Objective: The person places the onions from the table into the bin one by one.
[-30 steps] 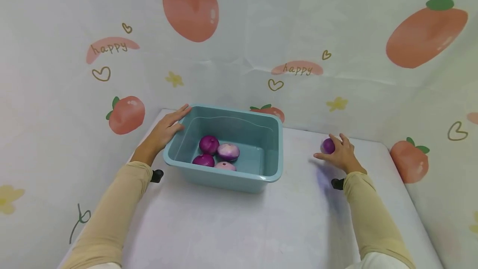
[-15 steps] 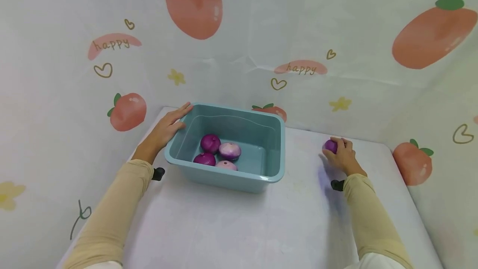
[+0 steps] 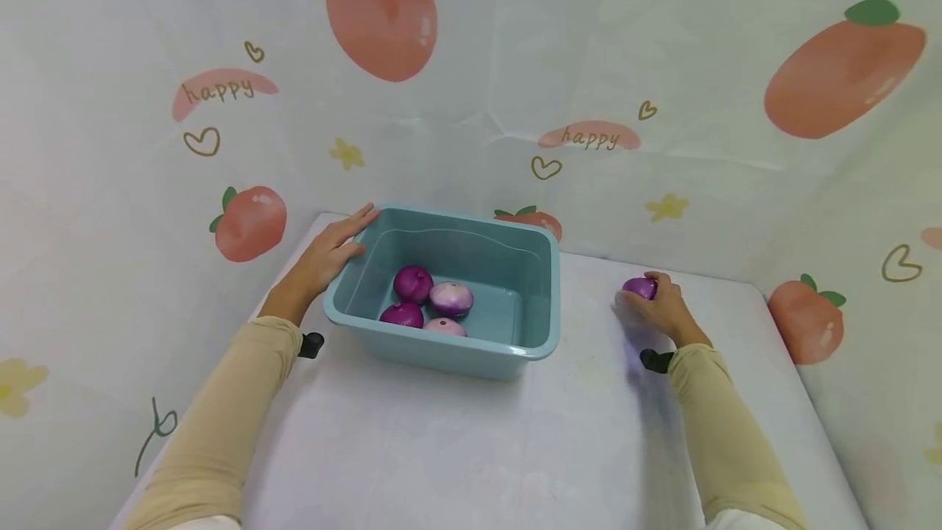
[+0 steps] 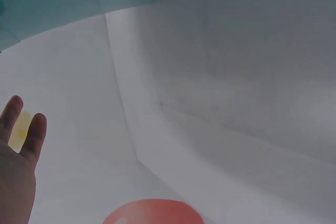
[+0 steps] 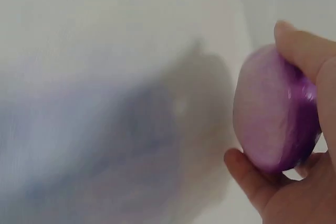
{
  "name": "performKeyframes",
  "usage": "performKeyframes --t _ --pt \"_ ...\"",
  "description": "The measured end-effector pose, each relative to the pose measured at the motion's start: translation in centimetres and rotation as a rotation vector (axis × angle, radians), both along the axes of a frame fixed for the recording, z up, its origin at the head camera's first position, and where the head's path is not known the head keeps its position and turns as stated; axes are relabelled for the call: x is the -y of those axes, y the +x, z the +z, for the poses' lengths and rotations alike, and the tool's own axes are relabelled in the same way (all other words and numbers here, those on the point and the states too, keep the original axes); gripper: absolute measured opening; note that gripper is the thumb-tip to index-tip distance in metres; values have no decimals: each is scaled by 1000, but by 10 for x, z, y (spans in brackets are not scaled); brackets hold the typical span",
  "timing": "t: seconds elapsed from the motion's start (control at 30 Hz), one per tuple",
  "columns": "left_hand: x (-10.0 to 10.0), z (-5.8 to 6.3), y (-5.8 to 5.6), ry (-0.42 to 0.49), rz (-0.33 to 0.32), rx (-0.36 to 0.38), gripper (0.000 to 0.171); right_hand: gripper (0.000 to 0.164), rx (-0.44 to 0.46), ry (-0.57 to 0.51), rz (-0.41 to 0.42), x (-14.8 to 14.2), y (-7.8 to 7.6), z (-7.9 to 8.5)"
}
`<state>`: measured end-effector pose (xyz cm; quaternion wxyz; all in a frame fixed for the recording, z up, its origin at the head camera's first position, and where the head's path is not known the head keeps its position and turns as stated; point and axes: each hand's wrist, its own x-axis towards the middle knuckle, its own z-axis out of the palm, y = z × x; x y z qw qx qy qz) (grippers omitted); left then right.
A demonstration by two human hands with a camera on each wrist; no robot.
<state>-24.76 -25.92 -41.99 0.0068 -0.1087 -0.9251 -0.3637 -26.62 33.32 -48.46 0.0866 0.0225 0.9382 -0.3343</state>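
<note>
My right hand (image 3: 668, 309) holds a purple onion (image 3: 639, 288) at the right of the table, fingers and thumb curled round it. In the right wrist view that onion (image 5: 265, 111) shows a pale side and a glossy dark purple side, with a shadow on the cloth beside it. At the left, my left hand (image 3: 324, 258) rests on the rim of a blue-green plastic tub (image 3: 441, 357), fingers straight along its corner. Several onions (image 3: 450, 298) lie in the tub's left half, some deep purple, some paler. Only part of the left hand (image 4: 21, 156) appears in the left wrist view.
The tub stands left of centre on a white-covered table (image 3: 456, 448). Behind and at both sides hangs a white cloth (image 3: 456, 105) printed with fruit, hearts and "happy". The table's back edge runs just behind the held onion.
My right hand has closed its fingers round the onion and moved it slightly left. My left hand and the tub have stayed in place.
</note>
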Motion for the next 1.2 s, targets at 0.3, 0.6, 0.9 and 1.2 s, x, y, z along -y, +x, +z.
performKeyframes --t 0.3,0.6,0.9,1.2 --pt "0 0 1 7 2 1 62 81 -161 -129 42 39 -12 53" --pt "2 -1 1 12 -15 -15 61 66 -231 -231 167 99 -11 123" --pt "2 2 0 25 -3 -24 62 58 -274 -301 381 162 -15 172" --pt "-1 -3 0 26 -4 -20 62 60 -261 -310 612 219 -18 185"
